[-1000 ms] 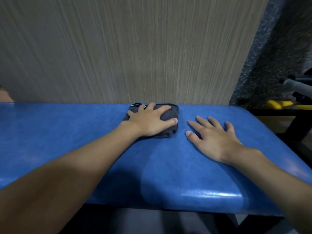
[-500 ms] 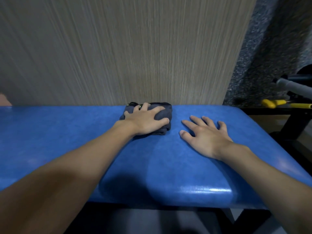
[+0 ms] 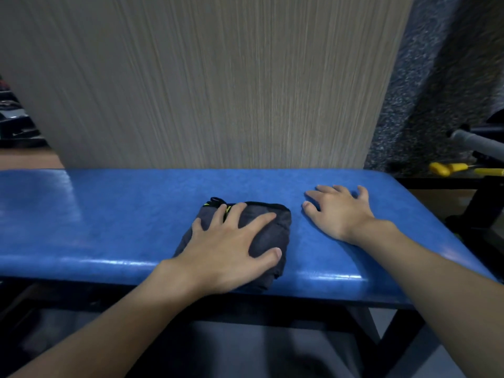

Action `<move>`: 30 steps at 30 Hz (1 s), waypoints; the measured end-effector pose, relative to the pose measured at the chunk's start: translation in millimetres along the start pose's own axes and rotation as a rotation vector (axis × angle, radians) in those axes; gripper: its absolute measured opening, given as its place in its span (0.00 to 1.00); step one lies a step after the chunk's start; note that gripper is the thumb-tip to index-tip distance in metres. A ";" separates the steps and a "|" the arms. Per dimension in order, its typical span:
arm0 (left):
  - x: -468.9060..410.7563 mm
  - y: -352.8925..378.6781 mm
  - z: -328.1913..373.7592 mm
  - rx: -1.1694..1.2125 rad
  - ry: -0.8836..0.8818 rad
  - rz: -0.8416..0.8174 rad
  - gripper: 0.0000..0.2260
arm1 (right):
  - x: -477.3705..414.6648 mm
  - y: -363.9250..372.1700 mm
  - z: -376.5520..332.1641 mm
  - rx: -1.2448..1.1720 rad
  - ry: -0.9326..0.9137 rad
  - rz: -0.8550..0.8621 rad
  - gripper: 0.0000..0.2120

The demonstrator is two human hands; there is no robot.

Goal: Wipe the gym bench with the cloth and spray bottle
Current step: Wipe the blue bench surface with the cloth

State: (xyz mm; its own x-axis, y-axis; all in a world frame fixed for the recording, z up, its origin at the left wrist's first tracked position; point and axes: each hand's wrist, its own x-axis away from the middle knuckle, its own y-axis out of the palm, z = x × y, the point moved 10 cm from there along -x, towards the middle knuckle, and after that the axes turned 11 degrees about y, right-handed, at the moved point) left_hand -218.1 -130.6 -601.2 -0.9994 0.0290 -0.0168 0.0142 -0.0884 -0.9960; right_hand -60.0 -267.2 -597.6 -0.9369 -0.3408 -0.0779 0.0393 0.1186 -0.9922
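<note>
Pale wood-grain panel (image 3: 218, 77) seen across the background. Dark speckled surface (image 3: 425, 77) seen to its right. Grey bar (image 3: 474, 141) and yellow handles (image 3: 447, 168) noted at right edge, above black metal frame (image 3: 485, 203). Dark blurred items (image 3: 16, 124) at far left.

Head camera looks down, seemingly close, onto the bench (image 3: 109, 214).

The scene is dim with a cool, bluish cast. Soft light from above lays pale glossy streaks along the near rounded edge of the blue bench (image 3: 95, 214) and a faint sheen at its left end. Beneath the bench everything sinks into near-black shadow. The wood-grain panel (image 3: 218, 77) behind looks smeared, its grain streaked by blur. The left forearm (image 3: 109, 336) at the bottom corner is dark and soft. The wide lens tilts the panel's sides inward; the right background is murky and grainy.
</note>
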 end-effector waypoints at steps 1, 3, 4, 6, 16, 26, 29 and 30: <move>1.5 -1.5 0.3 0.003 -0.005 0.008 0.36 | 0.5 -4.5 -3.2 0.044 -0.015 0.041 0.21; -1.3 -1.8 -1.5 0.008 -0.019 0.018 0.39 | 0.4 -13.6 -8.9 0.041 -0.043 0.088 0.19; -4.2 -0.3 -3.4 0.007 -0.028 0.016 0.39 | 0.2 -16.7 -10.5 -0.015 -0.052 0.092 0.19; -10.6 2.0 -6.9 0.003 -0.036 0.013 0.40 | 0.4 -18.0 -10.8 -0.124 -0.056 0.069 0.21; -77.5 -0.4 -38.8 0.039 -0.035 0.013 0.38 | 0.1 17.3 -11.2 -0.030 -0.058 -0.105 0.27; -201.0 -5.8 -84.4 0.053 -0.065 0.012 0.29 | -3.8 19.5 -8.6 -0.026 -0.042 -0.081 0.27; -210.6 -5.2 -88.1 0.060 -0.078 0.005 0.29 | -4.0 18.1 -7.3 -0.041 -0.028 -0.074 0.27; -208.6 -4.5 -87.8 0.056 -0.074 0.009 0.30 | -3.8 17.1 -7.2 -0.047 -0.025 -0.069 0.27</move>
State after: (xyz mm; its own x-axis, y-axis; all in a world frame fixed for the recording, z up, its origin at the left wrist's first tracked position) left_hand -7.0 -48.9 -600.9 -0.9988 -0.0455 -0.0171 0.0235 -0.1440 -0.9893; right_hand -58.3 -257.1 -613.5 -0.9277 -0.3731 -0.0126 -0.0420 0.1378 -0.9896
